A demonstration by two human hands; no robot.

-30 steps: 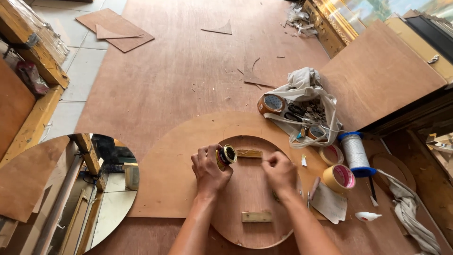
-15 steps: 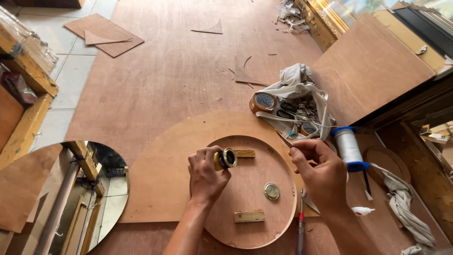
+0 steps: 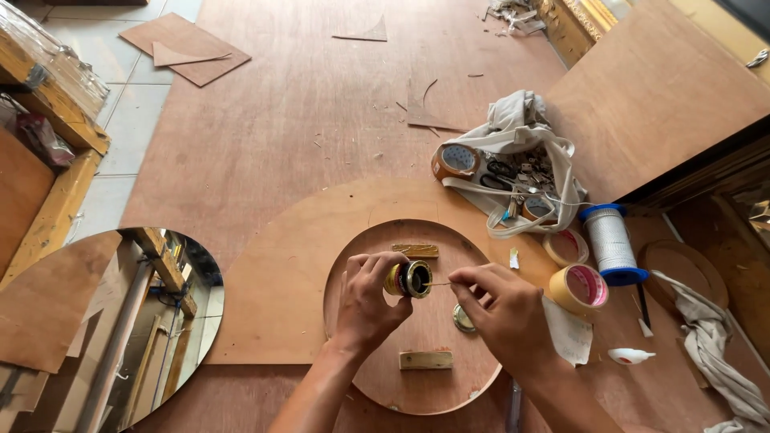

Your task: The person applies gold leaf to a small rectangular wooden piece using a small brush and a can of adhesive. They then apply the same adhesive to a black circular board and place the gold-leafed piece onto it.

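**Right hand comes back to the tin, thin tool now going into its mouth**

The big plywood sheet (image 3: 321, 120) and the round mirror (image 3: 104, 321) are lying just as they were a second ago; so are the cloth bag of tape rolls (image 3: 521, 152) and the spool of white cord (image 3: 609, 240). What is changing sits over the round wooden disc (image 3: 385, 265). The right hand (image 3: 505, 317), which half a second ago was out beside the spool, is now back at the centre, its thumb and forefinger pinching a thin stick whose tip is reaching the open mouth of the small yellow tin (image 3: 409, 278). The left hand (image 3: 370, 301) is still gripping that tin, fingers wrapped around it, held just above the disc. The tin's lid (image 3: 463, 319) is lying on the disc below the right hand, so the tin is judged open and being dipped into.
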